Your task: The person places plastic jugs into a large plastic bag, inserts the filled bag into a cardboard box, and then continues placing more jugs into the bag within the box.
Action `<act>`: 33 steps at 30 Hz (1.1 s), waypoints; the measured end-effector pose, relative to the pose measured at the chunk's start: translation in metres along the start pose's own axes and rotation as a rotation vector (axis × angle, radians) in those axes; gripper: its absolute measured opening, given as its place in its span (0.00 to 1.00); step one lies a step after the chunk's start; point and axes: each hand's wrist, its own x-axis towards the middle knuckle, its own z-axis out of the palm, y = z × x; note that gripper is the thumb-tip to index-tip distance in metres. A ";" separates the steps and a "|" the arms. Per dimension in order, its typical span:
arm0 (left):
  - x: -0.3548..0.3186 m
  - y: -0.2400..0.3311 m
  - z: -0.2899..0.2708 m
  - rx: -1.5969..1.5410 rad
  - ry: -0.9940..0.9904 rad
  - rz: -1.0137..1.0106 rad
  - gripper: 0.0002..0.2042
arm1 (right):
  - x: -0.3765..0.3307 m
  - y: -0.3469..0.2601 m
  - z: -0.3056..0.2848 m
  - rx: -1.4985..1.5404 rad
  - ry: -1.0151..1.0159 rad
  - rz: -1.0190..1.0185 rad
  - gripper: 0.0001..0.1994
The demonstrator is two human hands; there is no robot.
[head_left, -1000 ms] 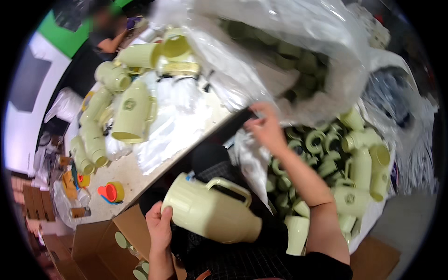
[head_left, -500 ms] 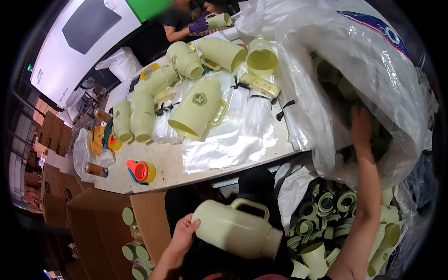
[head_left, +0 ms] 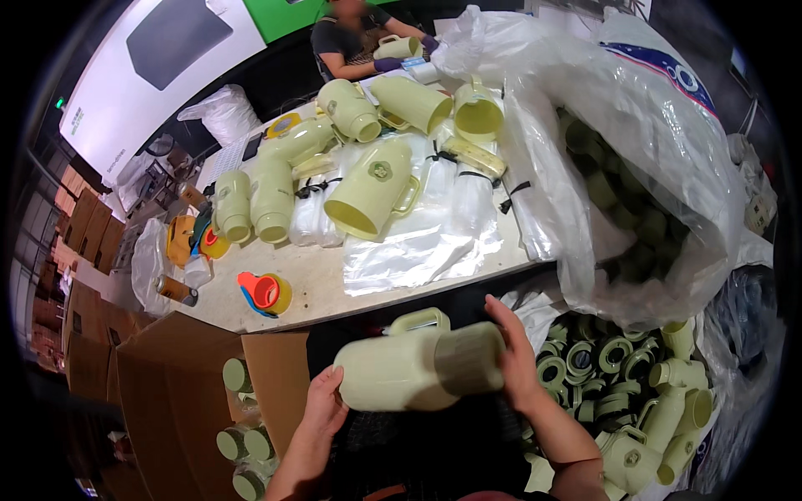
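A pale yellow-green plastic jug [head_left: 409, 367] with a handle on top lies sideways in front of me, below the table edge. My left hand [head_left: 324, 402] cups its base on the left. My right hand [head_left: 511, 351] presses a ring-shaped collar piece [head_left: 469, 359] of the same colour onto the jug's mouth end. Both hands grip the jug between them.
The table [head_left: 334, 288] carries several more jugs, clear plastic bags and a red-and-yellow tape dispenser [head_left: 266, 292]. A large clear bag [head_left: 635, 167] of parts stands right; loose rings and jugs [head_left: 626, 384] lie below it. A cardboard box [head_left: 192, 392] with jugs sits left. Another person [head_left: 359, 42] works across the table.
My right hand came out of the big bag and down to the jug's mouth end with a ring piece. The jug turned so its mouth points right.
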 end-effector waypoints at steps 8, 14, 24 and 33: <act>-0.018 0.014 0.047 0.479 -0.001 1.109 0.11 | -0.023 0.026 0.027 0.700 0.475 0.586 0.27; 0.026 0.084 0.071 0.190 -0.302 1.095 0.25 | -0.096 0.005 0.073 0.222 -0.069 0.582 0.22; 0.060 0.029 0.086 1.221 -0.246 0.739 0.31 | -0.194 0.187 -0.146 -0.925 0.647 0.723 0.10; -0.029 -0.010 0.095 1.680 -0.198 0.568 0.62 | -0.165 0.347 -0.219 -1.383 -0.106 1.271 0.39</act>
